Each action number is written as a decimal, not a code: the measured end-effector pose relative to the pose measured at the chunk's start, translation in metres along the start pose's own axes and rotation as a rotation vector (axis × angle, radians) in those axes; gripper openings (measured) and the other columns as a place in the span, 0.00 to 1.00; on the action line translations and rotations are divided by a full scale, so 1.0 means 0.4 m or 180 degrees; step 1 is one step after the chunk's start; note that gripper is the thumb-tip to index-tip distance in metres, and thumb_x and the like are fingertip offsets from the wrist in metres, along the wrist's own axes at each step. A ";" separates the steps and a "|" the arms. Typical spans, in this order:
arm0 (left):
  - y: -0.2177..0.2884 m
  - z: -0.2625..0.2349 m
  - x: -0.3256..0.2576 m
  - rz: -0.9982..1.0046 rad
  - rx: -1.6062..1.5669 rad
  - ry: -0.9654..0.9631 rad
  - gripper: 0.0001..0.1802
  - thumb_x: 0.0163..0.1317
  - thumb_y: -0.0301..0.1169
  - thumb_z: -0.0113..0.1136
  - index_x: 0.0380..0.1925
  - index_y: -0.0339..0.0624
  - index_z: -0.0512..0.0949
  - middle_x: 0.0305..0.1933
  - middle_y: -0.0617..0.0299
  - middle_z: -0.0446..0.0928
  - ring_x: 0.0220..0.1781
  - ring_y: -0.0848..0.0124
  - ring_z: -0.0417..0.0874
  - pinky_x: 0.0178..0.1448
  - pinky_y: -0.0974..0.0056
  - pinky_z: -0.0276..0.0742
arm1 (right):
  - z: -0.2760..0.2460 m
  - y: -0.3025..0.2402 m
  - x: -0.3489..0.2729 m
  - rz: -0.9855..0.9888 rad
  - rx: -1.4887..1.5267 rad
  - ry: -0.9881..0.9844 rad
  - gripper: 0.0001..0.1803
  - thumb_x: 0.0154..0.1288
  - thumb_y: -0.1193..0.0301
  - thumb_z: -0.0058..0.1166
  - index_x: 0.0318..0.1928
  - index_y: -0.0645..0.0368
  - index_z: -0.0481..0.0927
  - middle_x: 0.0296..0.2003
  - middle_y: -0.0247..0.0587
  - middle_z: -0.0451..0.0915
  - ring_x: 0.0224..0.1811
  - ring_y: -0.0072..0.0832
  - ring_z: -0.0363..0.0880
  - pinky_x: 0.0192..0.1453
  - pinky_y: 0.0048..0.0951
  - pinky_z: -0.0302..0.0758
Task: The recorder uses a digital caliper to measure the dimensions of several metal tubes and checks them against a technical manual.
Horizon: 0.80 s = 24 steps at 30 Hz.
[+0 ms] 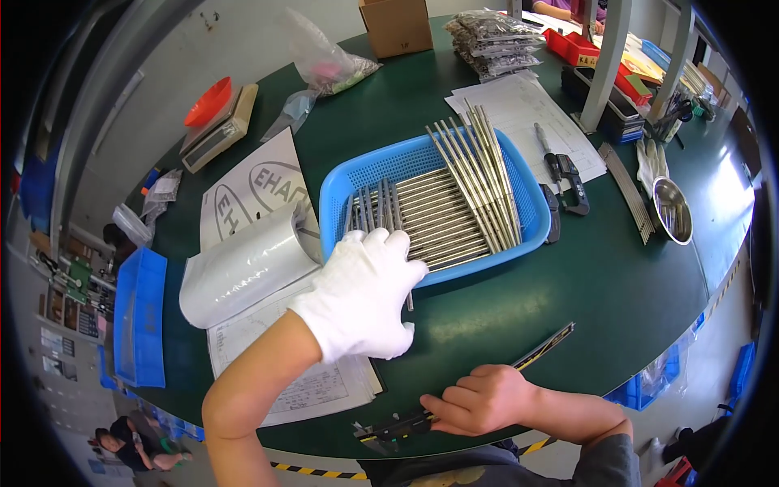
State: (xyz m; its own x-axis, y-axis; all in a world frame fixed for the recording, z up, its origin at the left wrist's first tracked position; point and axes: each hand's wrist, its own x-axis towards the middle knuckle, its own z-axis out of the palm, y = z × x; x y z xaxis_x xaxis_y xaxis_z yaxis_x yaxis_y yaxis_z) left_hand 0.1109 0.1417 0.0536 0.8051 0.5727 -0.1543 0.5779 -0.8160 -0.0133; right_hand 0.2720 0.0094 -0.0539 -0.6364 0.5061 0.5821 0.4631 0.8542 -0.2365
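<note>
Head view: stiff, slippery metal rods [438, 219] are clamped by gloved left grip [367, 294], best held mid-length; right grip [479, 399] is closed on caliper [487, 381].

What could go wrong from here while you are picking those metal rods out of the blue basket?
The metal rods under the gloved left hand stand tilted against the near wall of the blue basket; pulling one might tip the others out. The bundle of rods lying across the far rim overhangs it and could roll off. The right hand holds the caliper close to the table edge, where it could slip off.
</note>
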 end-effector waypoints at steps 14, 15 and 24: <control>-0.070 0.058 0.028 0.0113 -0.0486 0.0934 0.10 0.45 0.22 0.51 0.25 0.45 0.80 0.27 0.56 0.72 0.34 0.58 0.76 0.40 0.57 0.73 | 0.001 -0.007 -0.002 -0.0012 0.0024 0.0003 0.15 0.50 0.60 0.58 0.36 0.56 0.79 0.18 0.26 0.64 0.17 0.18 0.69 0.18 0.19 0.63; -0.072 0.059 0.033 0.0169 -0.0530 0.0761 0.11 0.46 0.22 0.51 0.27 0.45 0.81 0.28 0.56 0.72 0.36 0.59 0.76 0.41 0.58 0.73 | 0.002 -0.006 -0.003 -0.0010 0.0036 0.0003 0.16 0.50 0.60 0.58 0.36 0.56 0.79 0.18 0.26 0.64 0.17 0.18 0.69 0.18 0.20 0.63; -0.104 0.022 0.150 -0.0028 0.0214 -0.0257 0.15 0.51 0.25 0.51 0.37 0.52 0.82 0.37 0.55 0.74 0.43 0.58 0.76 0.47 0.57 0.73 | 0.002 0.002 -0.003 -0.0040 0.0068 -0.0029 0.16 0.50 0.60 0.58 0.36 0.57 0.78 0.18 0.27 0.65 0.17 0.19 0.69 0.18 0.21 0.64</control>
State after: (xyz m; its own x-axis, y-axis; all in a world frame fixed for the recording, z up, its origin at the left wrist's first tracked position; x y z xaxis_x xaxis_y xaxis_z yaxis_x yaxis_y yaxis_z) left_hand 0.1339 0.2093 0.0363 0.7851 0.5738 -0.2330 0.5724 -0.8160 -0.0809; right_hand 0.2725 0.0098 -0.0555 -0.6476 0.4963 0.5781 0.4418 0.8628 -0.2458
